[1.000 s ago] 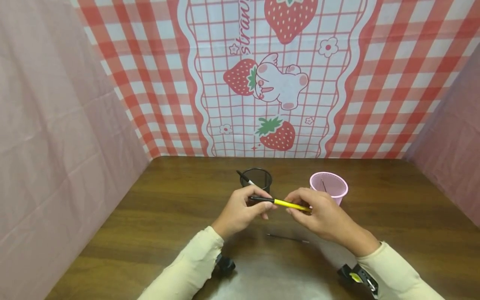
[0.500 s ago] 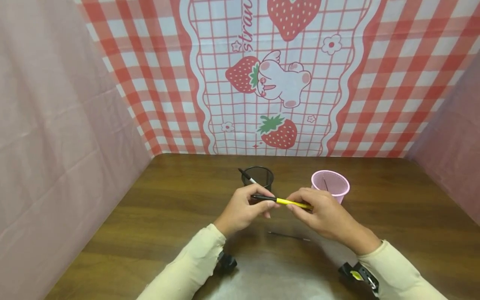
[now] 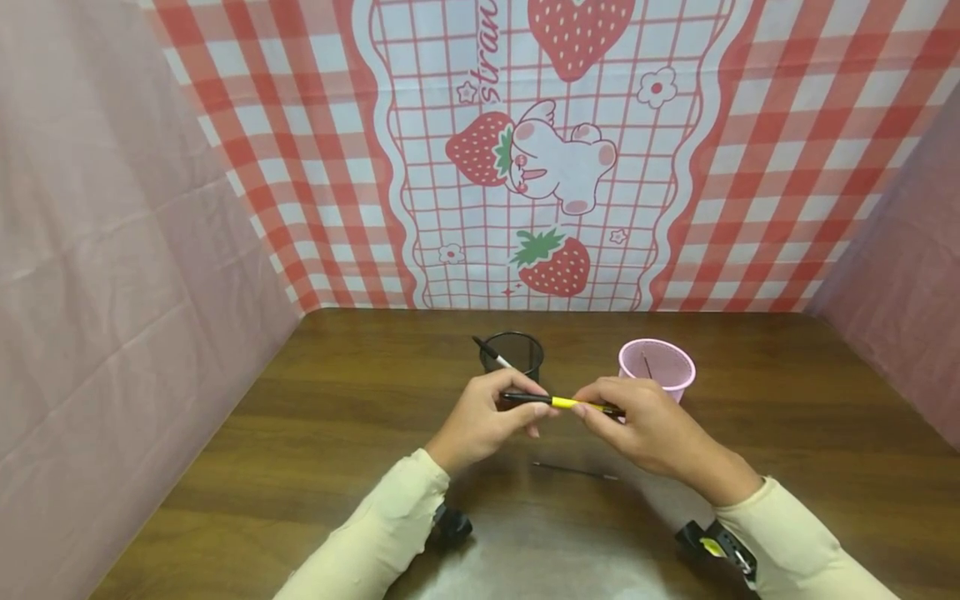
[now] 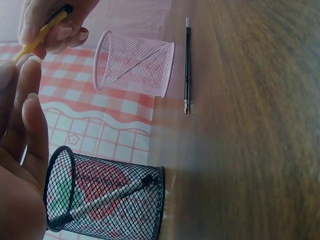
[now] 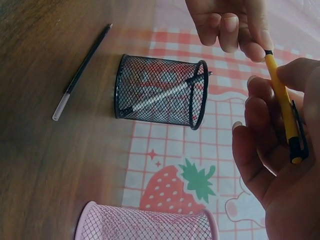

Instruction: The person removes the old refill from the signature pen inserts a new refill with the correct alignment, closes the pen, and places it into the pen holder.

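Both hands hold one ballpoint pen [image 3: 562, 402] roughly level above the table, with a yellow barrel and a black front part. My left hand [image 3: 480, 417] pinches the black part between thumb and fingers. My right hand [image 3: 648, 429] grips the yellow barrel, its thumb lying along it. In the right wrist view, a black clip and the yellow-tipped black end of the pen [image 5: 285, 105] show by the palm. A thin dark pen refill [image 3: 573, 472] with a pale end lies on the table below the hands.
Behind the left hand stands a black mesh pen cup [image 3: 538, 367] with a white-and-black pen [image 5: 160, 97] leaning in it. A pink mesh cup [image 4: 135, 65] behind the right hand holds a thin dark stick, perhaps a refill. A strawberry-print cloth [image 3: 525, 250] hangs behind the table.
The right thumb and fingers now cover more of the yellow barrel, closer to the left hand. The left hand keeps its pinch, and the cups and loose refill have not moved.
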The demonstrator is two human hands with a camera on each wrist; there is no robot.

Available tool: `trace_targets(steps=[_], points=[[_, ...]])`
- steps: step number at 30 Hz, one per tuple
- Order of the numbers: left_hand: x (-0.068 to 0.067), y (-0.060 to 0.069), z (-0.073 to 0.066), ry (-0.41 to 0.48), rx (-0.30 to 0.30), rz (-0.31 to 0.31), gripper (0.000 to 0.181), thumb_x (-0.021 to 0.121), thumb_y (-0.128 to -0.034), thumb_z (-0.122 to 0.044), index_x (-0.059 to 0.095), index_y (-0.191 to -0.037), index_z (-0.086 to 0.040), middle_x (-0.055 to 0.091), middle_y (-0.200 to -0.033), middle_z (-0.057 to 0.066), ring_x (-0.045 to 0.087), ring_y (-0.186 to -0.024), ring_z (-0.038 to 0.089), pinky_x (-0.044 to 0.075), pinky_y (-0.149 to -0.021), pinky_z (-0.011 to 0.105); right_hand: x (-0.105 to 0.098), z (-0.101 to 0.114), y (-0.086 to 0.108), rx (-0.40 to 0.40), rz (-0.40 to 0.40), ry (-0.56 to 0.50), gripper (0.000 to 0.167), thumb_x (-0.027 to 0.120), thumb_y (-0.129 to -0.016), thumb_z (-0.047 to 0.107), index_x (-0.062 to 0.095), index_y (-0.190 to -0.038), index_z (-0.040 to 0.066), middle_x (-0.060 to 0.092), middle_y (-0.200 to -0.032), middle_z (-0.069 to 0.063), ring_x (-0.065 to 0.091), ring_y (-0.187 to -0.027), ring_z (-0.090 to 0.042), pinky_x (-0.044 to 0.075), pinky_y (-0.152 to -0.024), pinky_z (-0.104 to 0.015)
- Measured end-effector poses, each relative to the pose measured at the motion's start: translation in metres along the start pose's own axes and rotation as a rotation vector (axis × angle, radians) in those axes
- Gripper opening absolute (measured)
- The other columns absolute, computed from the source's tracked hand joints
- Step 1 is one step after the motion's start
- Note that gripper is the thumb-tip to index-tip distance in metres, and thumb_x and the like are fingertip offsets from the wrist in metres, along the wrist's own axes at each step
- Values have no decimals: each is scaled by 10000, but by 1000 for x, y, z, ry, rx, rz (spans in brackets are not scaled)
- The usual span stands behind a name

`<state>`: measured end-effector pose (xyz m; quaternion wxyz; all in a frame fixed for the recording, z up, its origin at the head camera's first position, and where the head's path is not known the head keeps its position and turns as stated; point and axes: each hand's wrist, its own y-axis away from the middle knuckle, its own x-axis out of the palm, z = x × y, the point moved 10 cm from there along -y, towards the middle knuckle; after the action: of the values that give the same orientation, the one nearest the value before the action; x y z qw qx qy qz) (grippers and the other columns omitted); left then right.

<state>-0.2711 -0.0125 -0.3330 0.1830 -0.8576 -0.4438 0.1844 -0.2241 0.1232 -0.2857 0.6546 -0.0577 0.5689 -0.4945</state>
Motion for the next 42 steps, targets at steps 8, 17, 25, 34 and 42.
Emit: trace_targets(steps=[8, 17, 25, 34, 42], points=[[0, -1, -2, 0, 3, 7, 116, 655, -966, -13, 642, -1071, 35, 742, -965, 187, 674, -658, 197, 619, -638, 438, 0, -1, 0, -3, 8, 24, 35, 706, -953, 155, 740, -958, 161, 670, -843, 116, 525, -690, -8, 454, -570, -191], [3, 0, -3, -2, 13, 27, 132, 656, -968, -20, 654, -1094, 20, 747, -970, 167, 698, -652, 229, 623, -656, 412, 2, -3, 1, 32, 21, -1, 178, 722, -898, 5, 715, -916, 183, 589, -769, 165, 510, -652, 3, 472, -533, -227], [4, 1, -2, 36, 6, 21, 133, 651, -968, -10, 649, -1092, 35, 735, -968, 212, 706, -657, 231, 627, -668, 421, 5, -4, 0, 41, 33, -16, 187, 695, -919, 10, 703, -875, 192, 584, -718, 166, 518, -632, 15, 451, -546, -161], [2, 1, 1, 69, -34, -14, 141, 643, -962, 13, 637, -1091, 69, 695, -934, 300, 712, -663, 195, 629, -670, 414, 5, -3, -1, 27, 27, -50, 163, 697, -918, 3, 743, -953, 156, 617, -751, 166, 566, -653, 6, 475, -572, -146], [-1, 0, 3, 82, -42, -33, 149, 654, -969, -27, 638, -1094, 51, 730, -933, 206, 711, -662, 215, 616, -659, 501, 3, -7, -1, 86, 50, -54, 166, 727, -925, 84, 730, -1080, 144, 717, -973, 89, 632, -791, -39, 554, -657, -236]])
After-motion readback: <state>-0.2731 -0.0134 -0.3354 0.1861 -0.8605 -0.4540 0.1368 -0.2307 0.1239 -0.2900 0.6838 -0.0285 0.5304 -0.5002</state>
